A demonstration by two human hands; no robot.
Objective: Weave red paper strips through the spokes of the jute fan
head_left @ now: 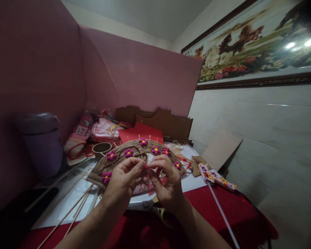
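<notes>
Twelve o'clock points straight ahead from the hands. The left hand (pixel 128 174) and right hand (pixel 168 183) meet at the fingertips. Left thumb and first finger pinch a small red bit (pixel 145 166); the right thumb and first finger seem to pinch it too, other fingers curled. It looks light, soft and bendy, so pinching its ends should work best. I can't tell if it is slippery. At twelve o'clock, just past the hands, is a brown twine arch (pixel 138 148) with pink flowers (pixel 143 142). It looks light and a bit stiff; hold the twine, as flowers might pull off. Scissors (pixel 146 205) lie at six o'clock, thin sticks (pixel 86 194) at eight.
</notes>
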